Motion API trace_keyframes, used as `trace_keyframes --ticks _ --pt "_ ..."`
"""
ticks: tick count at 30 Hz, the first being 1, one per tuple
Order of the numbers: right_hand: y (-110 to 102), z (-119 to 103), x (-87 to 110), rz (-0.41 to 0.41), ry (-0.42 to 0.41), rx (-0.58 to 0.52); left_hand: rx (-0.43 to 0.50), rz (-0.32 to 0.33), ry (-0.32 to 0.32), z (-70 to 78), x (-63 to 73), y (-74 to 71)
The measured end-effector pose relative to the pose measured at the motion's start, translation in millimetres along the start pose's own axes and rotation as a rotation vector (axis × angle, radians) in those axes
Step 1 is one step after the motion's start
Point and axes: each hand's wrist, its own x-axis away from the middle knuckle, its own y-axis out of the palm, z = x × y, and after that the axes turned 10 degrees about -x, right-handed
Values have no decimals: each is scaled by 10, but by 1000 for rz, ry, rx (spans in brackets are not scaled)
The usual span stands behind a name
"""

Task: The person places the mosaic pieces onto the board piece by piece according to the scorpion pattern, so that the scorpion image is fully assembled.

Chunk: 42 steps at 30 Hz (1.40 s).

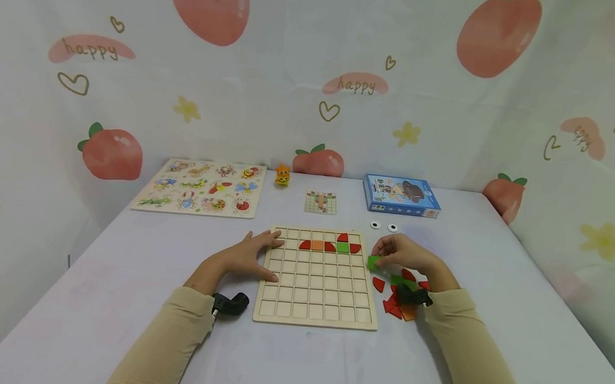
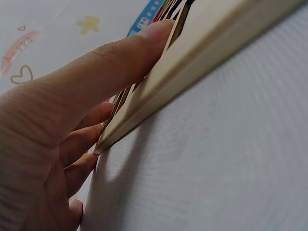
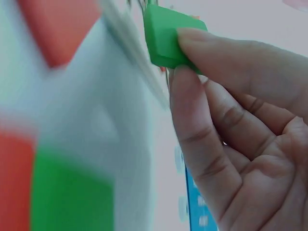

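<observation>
A wooden grid board (image 1: 302, 295) lies in the middle of the table. Near its top right, red quarter-circle tiles (image 1: 354, 249), an orange square (image 1: 317, 246) and a green square (image 1: 343, 248) sit in cells. My left hand (image 1: 241, 257) rests on the board's left edge, fingers spread; in the left wrist view its thumb (image 2: 156, 32) lies over the rim. Just off the board's right edge, my right hand (image 1: 406, 254) pinches a green square tile (image 3: 168, 36) between thumb and forefinger, raised above the table.
Loose red, green and orange tiles (image 1: 392, 306) lie under my right wrist. Two white eye pieces (image 1: 392, 228), a blue box (image 1: 401, 194), a pattern card (image 1: 321, 203), a small orange-and-yellow figure (image 1: 282, 175) and an insect puzzle board (image 1: 200, 187) stand or lie farther back.
</observation>
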Motion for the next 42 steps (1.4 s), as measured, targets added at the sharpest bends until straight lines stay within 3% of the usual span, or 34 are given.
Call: trace_keyframes --ticks 11,22,32,42 --pt "251 -334 -346 23 -52 -93 3 0 8 -18 -14 1" --pt "615 -522 -744 4 -130 -165 2 -5 1 -3 -6 -4" --pt "942 -725 -968 72 -118 -199 3 -9 -12 0 -8 -11" --pt "1089 -720 -1090 124 -99 -285 4 -15 -10 3 -4 -12"
